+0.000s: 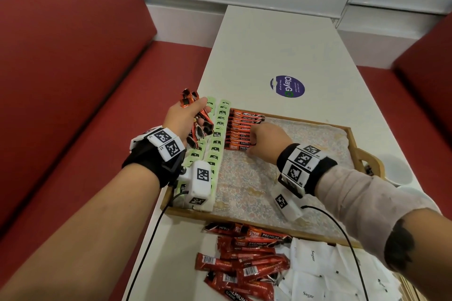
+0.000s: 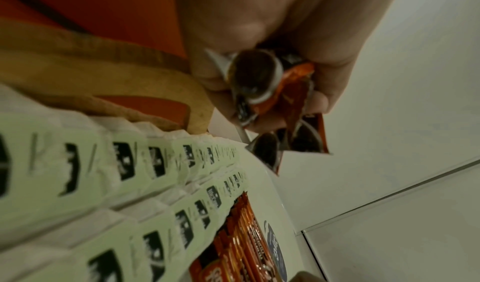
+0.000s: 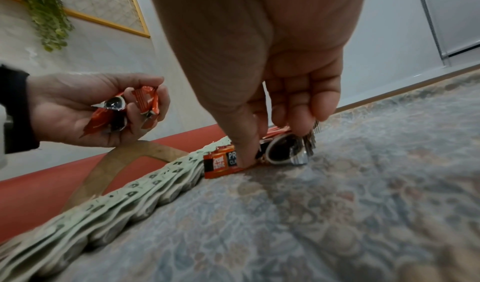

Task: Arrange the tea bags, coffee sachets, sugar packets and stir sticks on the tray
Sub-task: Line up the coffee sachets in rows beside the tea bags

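Note:
A wooden tray (image 1: 353,139) lined with floral cloth (image 3: 337,204) lies on the white table. Two rows of green tea bags (image 1: 216,144) (image 2: 155,183) (image 3: 116,200) run along its left side. Beside them is a row of red coffee sachets (image 1: 241,127) (image 2: 241,245). My right hand (image 1: 261,139) (image 3: 272,142) pinches the nearest coffee sachet (image 3: 221,165) of that row, thumb on its face and fingers curled over the far side. My left hand (image 1: 188,117) (image 3: 78,105) hovers over the tea bags, gripping a bundle of sachets (image 1: 198,124) (image 2: 285,93) (image 3: 122,109).
Loose red sachets (image 1: 244,259) and white sugar packets (image 1: 315,269) lie heaped on the table in front of the tray. A round blue sticker (image 1: 287,87) is beyond the tray. A white dish (image 1: 396,168) sits at the table's right edge. Red benches flank the table.

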### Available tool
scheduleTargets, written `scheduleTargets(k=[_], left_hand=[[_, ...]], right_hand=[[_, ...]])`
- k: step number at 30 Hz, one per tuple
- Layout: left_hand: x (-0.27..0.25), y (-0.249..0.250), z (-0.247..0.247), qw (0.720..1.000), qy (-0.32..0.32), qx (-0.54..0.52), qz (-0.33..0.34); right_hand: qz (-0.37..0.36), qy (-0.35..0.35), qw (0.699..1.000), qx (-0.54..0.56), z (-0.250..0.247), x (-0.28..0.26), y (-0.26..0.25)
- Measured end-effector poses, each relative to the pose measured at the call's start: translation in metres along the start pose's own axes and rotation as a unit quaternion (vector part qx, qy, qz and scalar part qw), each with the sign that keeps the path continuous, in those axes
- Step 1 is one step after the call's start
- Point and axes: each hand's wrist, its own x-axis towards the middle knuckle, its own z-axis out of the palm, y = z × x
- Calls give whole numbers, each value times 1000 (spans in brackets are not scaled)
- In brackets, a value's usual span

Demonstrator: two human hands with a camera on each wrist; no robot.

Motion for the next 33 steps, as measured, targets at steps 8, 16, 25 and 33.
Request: scheduleTargets(k=[8, 16, 25, 33], left_hand=[[-9, -3, 3, 999, -36, -22, -16], [-16, -2, 13, 996, -68, -43, -44], [-21, 1, 17, 987, -94, -89, -93], [-19, -5, 18, 993, -73, -56, -71]], right_hand=[[2, 7, 1000, 17, -2, -1, -3], [-93, 18, 991, 91, -25, -14, -24], [-70, 32, 964, 255, -24, -15, -32], [-54, 0, 955, 293, -31, -19, -23]])
